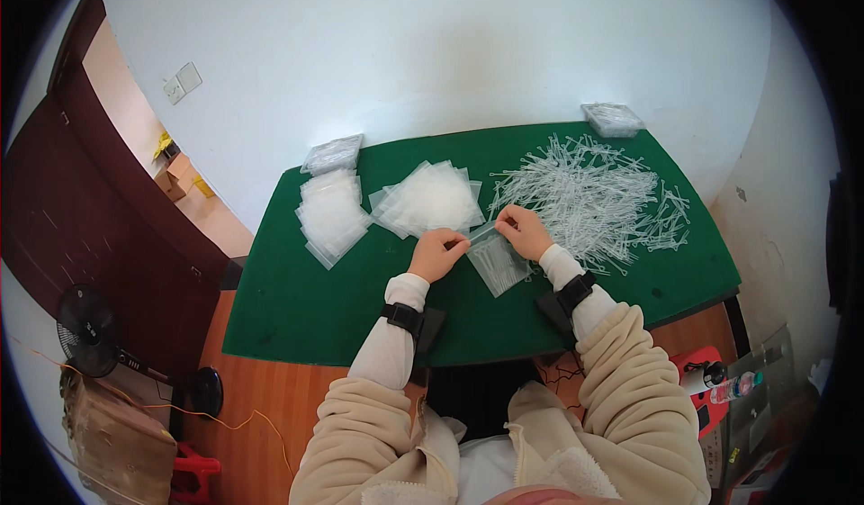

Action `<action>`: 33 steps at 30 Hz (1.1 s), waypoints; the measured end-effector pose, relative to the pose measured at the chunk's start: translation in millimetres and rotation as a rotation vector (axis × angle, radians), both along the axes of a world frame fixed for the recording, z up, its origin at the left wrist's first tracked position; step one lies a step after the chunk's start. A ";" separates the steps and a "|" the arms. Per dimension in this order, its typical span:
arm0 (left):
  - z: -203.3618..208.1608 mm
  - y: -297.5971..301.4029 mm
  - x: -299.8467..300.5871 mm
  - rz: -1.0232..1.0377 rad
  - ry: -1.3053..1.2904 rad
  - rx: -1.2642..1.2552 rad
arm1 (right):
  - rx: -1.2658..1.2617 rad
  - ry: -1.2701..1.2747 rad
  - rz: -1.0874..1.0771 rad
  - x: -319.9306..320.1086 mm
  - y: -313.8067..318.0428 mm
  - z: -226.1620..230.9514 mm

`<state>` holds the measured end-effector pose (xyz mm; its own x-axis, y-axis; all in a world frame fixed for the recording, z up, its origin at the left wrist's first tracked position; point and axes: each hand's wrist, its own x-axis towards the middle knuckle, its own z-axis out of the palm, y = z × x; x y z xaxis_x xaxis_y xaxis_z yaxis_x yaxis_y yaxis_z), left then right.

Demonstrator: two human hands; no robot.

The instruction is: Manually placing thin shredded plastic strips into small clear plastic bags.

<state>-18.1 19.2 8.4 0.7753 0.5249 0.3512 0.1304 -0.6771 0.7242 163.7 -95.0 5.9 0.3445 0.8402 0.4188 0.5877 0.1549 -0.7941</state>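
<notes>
A small clear zip bag [500, 271] hangs over the near middle of the table, with thin clear plastic sticks inside. My left hand [437, 255] pinches its upper left corner. At the upper right corner, my right hand [525, 231] grips the same top edge between thumb and fingers. Just beyond my right hand spreads a large loose heap of clear plastic sticks [585, 194], some with small ring-shaped ends. Fanned-out flat zip bags [428, 201] lie beyond my left hand, and a second overlapping stack of bags [331, 217] is farther left.
A green-covered table [297, 316] stands against a white wall. Wrapped clear packs rest at its back left [332, 154] and back right [614, 120]. A black fan [87, 322] and a cardboard box [117, 442] are at left. A bottle [736, 387] lies on a red stool at lower right.
</notes>
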 end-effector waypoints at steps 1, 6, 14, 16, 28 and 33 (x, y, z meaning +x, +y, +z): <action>-0.6 0.3 -0.5 0.002 -0.003 -0.021 | 0.000 -0.001 0.002 1.0 1.0 -1.6; -2.9 5.2 -0.9 -0.005 -0.053 -0.044 | 0.021 0.266 0.076 5.0 6.6 -8.0; -7.4 14.1 -3.6 -0.044 -0.022 -0.187 | 0.067 0.552 0.111 3.6 7.3 -5.6; -7.6 12.7 -2.3 -0.037 -0.069 -0.205 | 0.070 0.628 0.073 1.6 6.8 -3.8; -6.2 15.8 -2.4 -0.023 -0.129 -0.263 | 0.015 0.422 0.061 2.3 6.4 -5.8; 1.4 8.7 -3.5 0.006 -0.228 -0.298 | -0.022 0.727 0.071 7.4 3.6 -2.0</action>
<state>-21.6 27.9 9.8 0.6917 0.6340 0.3457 -0.0535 -0.4324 0.9001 171.1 -91.4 3.9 0.4739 0.8762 0.0879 -0.1002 0.1528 -0.9832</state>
